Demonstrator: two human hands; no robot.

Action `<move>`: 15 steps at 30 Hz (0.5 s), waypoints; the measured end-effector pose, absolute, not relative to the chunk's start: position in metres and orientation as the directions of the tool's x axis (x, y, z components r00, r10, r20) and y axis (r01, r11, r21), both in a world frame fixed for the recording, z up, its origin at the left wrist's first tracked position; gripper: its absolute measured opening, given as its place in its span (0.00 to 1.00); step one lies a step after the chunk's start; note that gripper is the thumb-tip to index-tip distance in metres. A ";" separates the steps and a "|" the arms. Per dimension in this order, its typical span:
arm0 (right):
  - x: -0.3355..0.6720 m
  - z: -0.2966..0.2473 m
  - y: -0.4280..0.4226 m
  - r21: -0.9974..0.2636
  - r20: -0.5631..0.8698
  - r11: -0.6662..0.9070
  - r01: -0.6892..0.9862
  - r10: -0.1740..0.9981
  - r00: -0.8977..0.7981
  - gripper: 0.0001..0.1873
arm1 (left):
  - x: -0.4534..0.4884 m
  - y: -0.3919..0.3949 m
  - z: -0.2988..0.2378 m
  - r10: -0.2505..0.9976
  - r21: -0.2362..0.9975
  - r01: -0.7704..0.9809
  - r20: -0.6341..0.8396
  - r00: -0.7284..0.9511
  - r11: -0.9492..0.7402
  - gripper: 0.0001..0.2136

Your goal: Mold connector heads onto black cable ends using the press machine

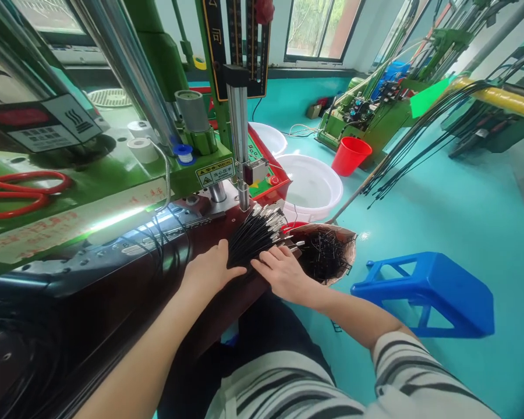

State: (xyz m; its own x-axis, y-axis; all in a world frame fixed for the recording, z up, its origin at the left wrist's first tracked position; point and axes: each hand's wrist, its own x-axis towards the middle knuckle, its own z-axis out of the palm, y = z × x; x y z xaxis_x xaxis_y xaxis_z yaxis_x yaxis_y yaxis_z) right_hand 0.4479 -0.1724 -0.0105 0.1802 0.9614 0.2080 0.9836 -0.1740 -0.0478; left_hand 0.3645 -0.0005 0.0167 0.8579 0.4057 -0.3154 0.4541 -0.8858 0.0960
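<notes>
A thick bundle of black cables (251,235) with silvery metal connectors at its far end lies on the dark machine table (126,317). My left hand (207,267) grips the bundle's left side near its close end, thumb stretched across it and the other fingers partly hidden. Against the right side of the same bundle, my right hand (283,273) has its fingers curled over the cables. A few connectors stick out just beyond my right fingers, above a lined bin (349,247) full of black scraps.
Left stands a green press (144,174) with a lit strip; red-handled scissors (26,189) lie on it. A red control box (279,186) is behind the cables. Beyond are a white tub (317,186), a red bucket (351,156) and a blue stool (445,291). Black cables hang right.
</notes>
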 end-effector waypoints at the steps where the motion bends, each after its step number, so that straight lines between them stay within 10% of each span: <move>1: 0.445 -0.009 -0.170 -0.047 0.202 -0.190 0.981 0.960 0.196 0.13 | 0.364 -0.001 0.016 0.404 0.072 0.445 -0.312 0.860 -0.893 0.25; 15: 0.438 0.010 -0.166 -0.009 0.064 -0.152 0.988 0.986 0.153 0.05 | 0.366 -0.010 0.017 0.443 -0.055 0.444 -0.246 0.862 -0.895 0.19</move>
